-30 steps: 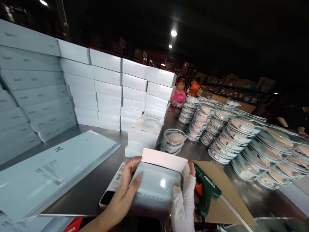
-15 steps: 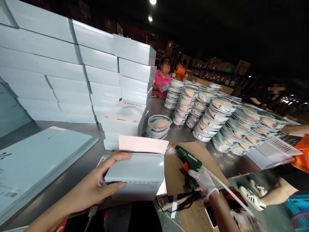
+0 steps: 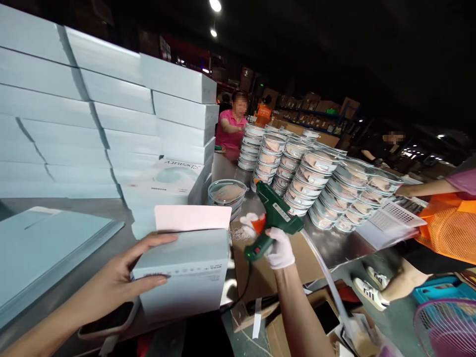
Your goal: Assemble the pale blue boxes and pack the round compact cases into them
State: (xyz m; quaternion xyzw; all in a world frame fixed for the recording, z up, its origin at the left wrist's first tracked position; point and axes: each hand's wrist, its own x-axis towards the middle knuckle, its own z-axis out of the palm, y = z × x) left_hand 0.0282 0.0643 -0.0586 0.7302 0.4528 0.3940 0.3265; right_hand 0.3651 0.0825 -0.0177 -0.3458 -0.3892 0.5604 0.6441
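Your worktop (image 3: 336, 245) extends beyond your left hand (image 3: 121, 277) and right hand (image 3: 278, 248). Past the left rises a wall of pale-blue boxes (image 3: 122, 119); past the right stand stacks of round containers (image 3: 314, 181). Flat cartons (image 3: 48, 253) lie left of your left hand, a brown cardboard sheet (image 3: 307, 255) beneath your right. Your bare left hand grips a single box (image 3: 186, 248), fingers over its top, thumb on the near face, pale flap (image 3: 192, 218) raised. Your gloved right hand grasps the green glue gun (image 3: 275, 210) above the cardboard; a clear rod (image 3: 326, 272) trails from its rear, right of that hand.
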